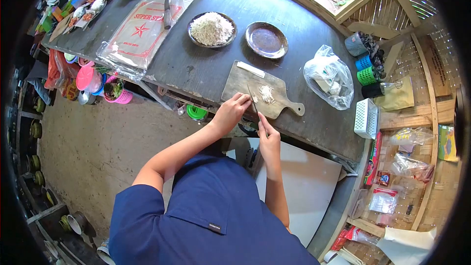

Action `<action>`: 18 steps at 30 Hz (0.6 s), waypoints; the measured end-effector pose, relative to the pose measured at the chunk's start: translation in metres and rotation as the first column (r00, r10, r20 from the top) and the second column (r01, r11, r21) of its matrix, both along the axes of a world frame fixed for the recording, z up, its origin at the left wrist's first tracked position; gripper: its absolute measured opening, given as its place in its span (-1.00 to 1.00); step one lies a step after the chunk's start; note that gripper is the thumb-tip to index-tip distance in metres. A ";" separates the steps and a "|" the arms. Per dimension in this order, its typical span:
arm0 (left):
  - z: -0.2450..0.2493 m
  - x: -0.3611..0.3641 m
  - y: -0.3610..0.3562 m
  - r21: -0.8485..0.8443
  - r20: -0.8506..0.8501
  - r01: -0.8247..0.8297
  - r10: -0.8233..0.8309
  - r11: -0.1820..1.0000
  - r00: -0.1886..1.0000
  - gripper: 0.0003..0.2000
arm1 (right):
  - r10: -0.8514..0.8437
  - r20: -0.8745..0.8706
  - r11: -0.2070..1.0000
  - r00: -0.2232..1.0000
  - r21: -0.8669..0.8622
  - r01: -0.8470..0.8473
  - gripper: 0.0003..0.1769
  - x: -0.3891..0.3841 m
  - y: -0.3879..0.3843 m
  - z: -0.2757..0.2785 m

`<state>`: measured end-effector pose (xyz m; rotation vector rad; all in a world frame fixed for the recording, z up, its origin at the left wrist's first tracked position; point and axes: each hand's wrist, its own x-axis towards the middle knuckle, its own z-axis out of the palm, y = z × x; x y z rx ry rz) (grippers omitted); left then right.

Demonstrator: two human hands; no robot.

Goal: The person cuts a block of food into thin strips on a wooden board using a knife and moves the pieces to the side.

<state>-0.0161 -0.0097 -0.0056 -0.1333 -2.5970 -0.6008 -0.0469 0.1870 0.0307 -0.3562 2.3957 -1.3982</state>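
My right hand [268, 132] is closed around the handle of a knife [253, 100], whose blade points away from me over a wooden cutting board [278, 86]. Close beside the blade, my left hand [238, 106] rests at the board's near left edge with its fingers bent and pressed together. Whatever is under those fingers is mostly hidden. Thin white shreds [266, 94] lie in a small pile right of the blade. A long white piece of food [250, 69] lies along the board's far edge. Beyond the board, a dark bowl holds a heap of pale shreds [212, 28].
A dark round plate [266, 40] sits behind the board. To the right are a clear plastic bag [329, 76] and a white basket [366, 118]. A printed plastic pack [142, 32] with another knife [167, 13] on it lies left. Several filled plates line the far left.
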 end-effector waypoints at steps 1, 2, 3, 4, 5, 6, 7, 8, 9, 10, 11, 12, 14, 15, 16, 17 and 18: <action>-0.001 0.000 0.001 0.005 0.002 -0.002 0.002 1.000 1.000 -0.63 | -0.004 0.006 1.000 1.000 0.002 0.004 -0.59 0.001 0.002 -0.002; -0.003 -0.001 0.001 0.014 -0.009 -0.013 0.013 1.000 1.000 -0.64 | -0.006 0.008 1.000 1.000 0.006 0.006 -0.59 -0.001 0.001 -0.006; -0.005 -0.001 0.002 0.024 -0.019 -0.021 0.021 0.999 1.000 -0.66 | -0.001 -0.002 1.000 1.000 -0.003 0.001 -0.59 -0.005 -0.003 -0.009; -0.006 0.000 0.004 0.026 -0.015 -0.014 0.014 1.000 1.000 -0.66 | 0.001 -0.011 1.000 1.000 -0.012 -0.002 -0.59 -0.008 -0.007 -0.010; -0.006 0.000 0.005 0.014 -0.010 -0.021 0.021 1.000 1.000 -0.65 | 0.016 -0.024 1.000 1.000 -0.012 -0.017 -0.59 -0.012 -0.009 -0.009; -0.005 -0.002 0.003 -0.003 -0.011 -0.033 0.033 0.999 0.999 -0.64 | 0.012 -0.027 1.000 1.000 -0.017 -0.013 -0.59 -0.012 -0.009 -0.003; -0.005 -0.004 0.001 -0.010 -0.018 -0.036 0.035 0.999 0.999 -0.64 | 0.002 -0.006 1.000 1.000 0.012 -0.002 -0.59 -0.010 -0.010 0.007; -0.005 -0.003 0.001 0.001 -0.009 -0.019 0.019 1.000 1.000 -0.64 | -0.004 0.017 0.999 1.000 0.044 0.004 -0.59 -0.007 -0.009 0.013; -0.004 -0.002 0.000 0.016 0.003 -0.005 0.005 1.000 1.000 -0.65 | 0.002 -0.019 1.000 1.000 -0.018 -0.002 -0.58 -0.003 -0.006 0.013; -0.003 -0.001 0.000 0.020 0.003 -0.013 0.013 1.000 1.000 -0.65 | 0.009 -0.018 1.000 1.000 -0.014 -0.010 -0.58 0.000 -0.004 0.011; -0.003 0.000 0.000 0.016 -0.011 -0.014 0.014 1.000 1.000 -0.65 | 0.005 -0.006 1.000 1.000 -0.002 -0.005 -0.59 0.001 -0.001 0.008; -0.002 -0.001 0.001 0.012 -0.026 -0.011 0.012 1.000 1.000 -0.65 | -0.003 0.005 1.000 1.000 0.010 0.003 -0.59 0.002 0.001 0.002; -0.005 -0.002 0.002 0.022 -0.020 -0.021 0.021 1.000 1.000 -0.65 | -0.013 -0.036 1.000 0.999 -0.025 0.012 -0.59 -0.004 -0.005 -0.013; -0.006 -0.002 0.004 0.027 -0.014 -0.029 0.030 0.999 0.999 -0.65 | -0.006 -0.023 1.000 1.000 -0.030 0.005 -0.59 -0.008 -0.010 -0.011; -0.007 0.000 0.005 0.026 -0.010 -0.022 0.022 0.999 1.000 -0.65 | 0.000 -0.011 0.999 1.000 -0.037 -0.001 -0.59 -0.009 -0.013 -0.008; -0.007 -0.001 0.005 0.017 -0.013 -0.022 0.022 1.000 1.000 -0.65 | 0.003 -0.008 1.000 1.000 -0.017 -0.003 -0.58 -0.010 -0.015 -0.003; -0.005 -0.002 0.002 0.006 -0.020 -0.026 0.026 1.000 0.999 -0.64 | 0.002 -0.012 1.000 1.000 -0.024 -0.002 -0.58 -0.010 -0.013 0.000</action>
